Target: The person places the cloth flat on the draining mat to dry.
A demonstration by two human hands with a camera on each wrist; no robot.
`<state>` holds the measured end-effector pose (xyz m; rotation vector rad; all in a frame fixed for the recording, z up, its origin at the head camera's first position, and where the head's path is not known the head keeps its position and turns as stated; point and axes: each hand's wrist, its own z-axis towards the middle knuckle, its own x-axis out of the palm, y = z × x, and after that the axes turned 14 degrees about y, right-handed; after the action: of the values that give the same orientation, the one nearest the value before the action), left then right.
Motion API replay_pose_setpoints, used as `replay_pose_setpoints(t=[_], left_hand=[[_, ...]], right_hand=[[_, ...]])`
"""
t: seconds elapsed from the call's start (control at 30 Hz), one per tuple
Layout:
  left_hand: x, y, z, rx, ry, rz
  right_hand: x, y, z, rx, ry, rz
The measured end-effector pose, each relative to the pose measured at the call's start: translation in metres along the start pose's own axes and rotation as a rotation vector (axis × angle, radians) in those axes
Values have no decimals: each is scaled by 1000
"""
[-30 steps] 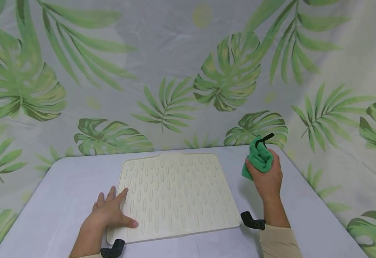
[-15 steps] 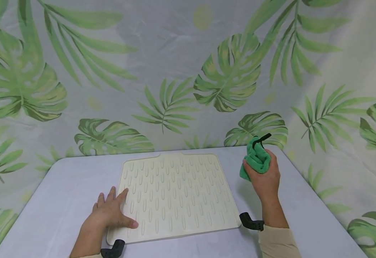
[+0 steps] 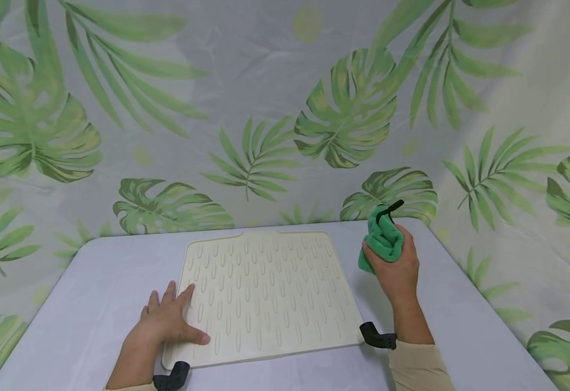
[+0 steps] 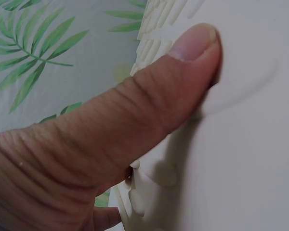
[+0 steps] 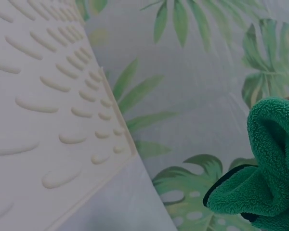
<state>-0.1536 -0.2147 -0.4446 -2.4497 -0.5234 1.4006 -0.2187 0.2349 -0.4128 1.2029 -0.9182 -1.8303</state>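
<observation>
A cream mat with rows of raised oval ridges [image 3: 265,293] lies flat on the white table. My left hand [image 3: 165,320] rests on its left side, fingers spread and thumb pressed on the ridged surface; the left wrist view shows the thumb [image 4: 149,91] close up. Off the mat's right edge, my right hand [image 3: 399,269] grips a bunched green cloth [image 3: 385,239] with a dark trim and a black loop on top. The right wrist view has the fluffy cloth [image 5: 274,168] at its lower right, with that hand almost wholly out of frame.
The white table [image 3: 104,282] ends just behind the mat, against a hanging leaf-print curtain [image 3: 255,108]. More curtain closes off the right side. A black wrist mount [image 3: 378,335] sits on the right wrist, close to the mat's right front corner.
My right hand has moved slightly left with the green cloth, closer to the mat's right edge. The left hand and the mat have stayed put.
</observation>
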Motion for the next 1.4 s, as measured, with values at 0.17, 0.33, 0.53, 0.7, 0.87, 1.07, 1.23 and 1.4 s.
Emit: replay_pose_setpoints(t=[0.17,0.33,0.53,0.7,0.87,1.07,1.23,1.4], left_hand=[[0,1,1,2,0,-6],[1,2,1,-1,0,1],[0,1,1,-4,6,3],[-1,1,0,-6,9,-5],[-1,1,1,-5,9,-8],[-1,1,0,-5,8,-2],[-1,0,0,-4,8,11],[-1,0,2,-8,11,12]], right_hand=[[2,2,0,-5,11,-1],[4,4,-1,-4,19,-8],[6,5,-2,-15,18,-10],[7,6,-1,-40,15,-4],[8,7,-1,-48,25,-1],[12,8,-2,-60,40,0],[14,8,-3,-74,49,-7],[16,9,-4,-67,63,-10]])
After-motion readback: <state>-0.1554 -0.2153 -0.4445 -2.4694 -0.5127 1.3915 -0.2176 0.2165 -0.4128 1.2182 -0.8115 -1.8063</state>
